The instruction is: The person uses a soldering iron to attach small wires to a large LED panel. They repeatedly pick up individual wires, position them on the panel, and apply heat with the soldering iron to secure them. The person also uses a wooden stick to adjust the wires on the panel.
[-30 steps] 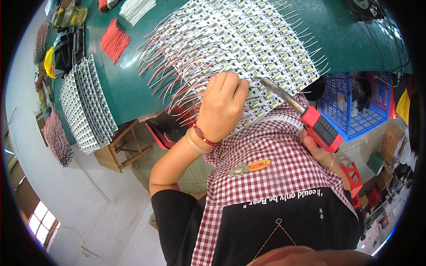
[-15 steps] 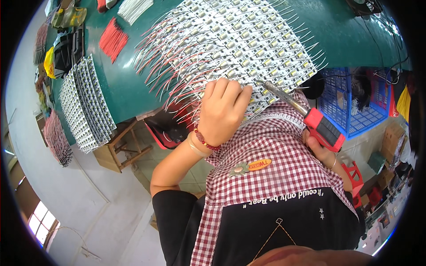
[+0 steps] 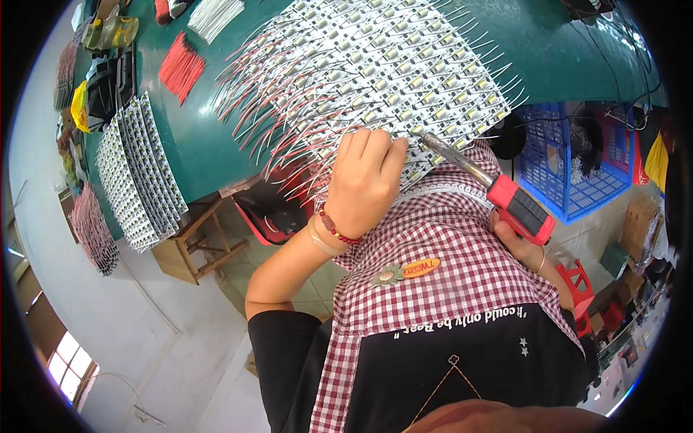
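Observation:
A wide sheet of white LED circuit boards [image 3: 390,65] lies on the green table, with red and white wires [image 3: 271,137] fanning out from its left side and pale wire ends along its right. Above its near part, my left hand [image 3: 366,167] is closed with fingers curled down; whatever its fingertips pinch is hidden beneath them. My right hand [image 3: 514,238] grips a soldering iron [image 3: 516,206] by its red and black handle. The iron's metal tip points left and reaches the boards just beside my left fingers.
Bundles of red wires [image 3: 182,66] and white wires [image 3: 215,18] rest on the green table [image 3: 184,144]. Stacked LED board strips [image 3: 141,173] sit at its left edge. Blue plastic crates [image 3: 570,169] stand at the right, near a red stool [image 3: 575,285]. A wooden stool [image 3: 195,245] is below.
The soldering iron and my right hand have shifted slightly left, its tip staying by my left fingers. My left hand remains almost in place, still closed over the boards.

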Action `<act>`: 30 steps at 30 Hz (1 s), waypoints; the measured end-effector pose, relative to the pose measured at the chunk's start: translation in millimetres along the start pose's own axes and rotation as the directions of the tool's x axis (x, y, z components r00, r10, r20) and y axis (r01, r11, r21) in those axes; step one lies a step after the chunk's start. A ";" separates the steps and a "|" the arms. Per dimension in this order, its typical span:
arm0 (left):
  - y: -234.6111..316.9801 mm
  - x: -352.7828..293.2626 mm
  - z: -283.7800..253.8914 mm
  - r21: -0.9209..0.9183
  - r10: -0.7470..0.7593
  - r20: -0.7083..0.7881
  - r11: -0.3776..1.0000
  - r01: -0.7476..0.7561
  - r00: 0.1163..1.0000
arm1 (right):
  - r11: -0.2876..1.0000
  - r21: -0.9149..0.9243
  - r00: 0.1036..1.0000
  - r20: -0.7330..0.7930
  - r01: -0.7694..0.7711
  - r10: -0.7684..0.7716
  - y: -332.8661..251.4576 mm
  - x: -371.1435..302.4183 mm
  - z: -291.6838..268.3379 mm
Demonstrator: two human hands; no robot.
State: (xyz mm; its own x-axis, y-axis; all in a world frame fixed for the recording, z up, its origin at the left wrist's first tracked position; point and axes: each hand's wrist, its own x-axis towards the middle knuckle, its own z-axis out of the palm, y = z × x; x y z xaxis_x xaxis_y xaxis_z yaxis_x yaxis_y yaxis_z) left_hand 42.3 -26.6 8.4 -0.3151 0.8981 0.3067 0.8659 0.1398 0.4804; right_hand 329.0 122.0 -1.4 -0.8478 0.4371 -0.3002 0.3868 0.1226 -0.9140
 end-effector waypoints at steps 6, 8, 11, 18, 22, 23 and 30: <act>3.7 0.2 2.2 0.019 -0.062 -0.002 0.998 0.062 0.998 | 0.999 0.004 0.999 0.005 -0.042 0.042 1.9 -1.8 1.0; 4.6 2.8 0.7 -0.032 -0.099 -0.009 0.995 0.099 0.995 | 0.999 0.007 0.999 -0.001 -0.040 0.040 0.5 -0.6 1.5; 5.2 4.7 -0.9 -0.047 -0.119 0.002 0.992 0.119 0.993 | 0.997 0.020 0.998 0.005 -0.070 0.070 -5.2 1.5 2.0; 6.8 0.4 3.6 0.018 -0.077 -0.014 0.997 0.077 0.997 | 0.999 -0.014 0.998 -0.043 0.051 -0.051 -9.3 7.6 7.2; 8.9 0.5 3.0 0.038 -0.076 -0.001 0.996 0.076 0.997 | 0.996 -0.030 0.995 -0.057 0.080 -0.082 -13.1 9.6 8.1; 9.3 1.0 2.3 0.037 -0.076 0.000 0.996 0.076 0.997 | 0.999 -0.003 0.998 -0.051 0.044 -0.044 -4.0 2.7 8.6; 9.7 2.1 -1.0 0.054 -0.081 0.035 0.995 0.079 0.996 | 0.987 0.100 0.992 -0.016 -0.124 0.126 -1.3 -9.0 2.1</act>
State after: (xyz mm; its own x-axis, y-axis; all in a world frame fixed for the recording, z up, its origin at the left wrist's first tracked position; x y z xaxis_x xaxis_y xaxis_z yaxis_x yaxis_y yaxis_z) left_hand 49.6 -23.8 14.5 -0.3705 0.8978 0.2383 0.8579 0.2324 0.4582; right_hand 335.3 116.1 1.9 -0.7867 0.4629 -0.4084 0.4502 -0.0224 -0.8926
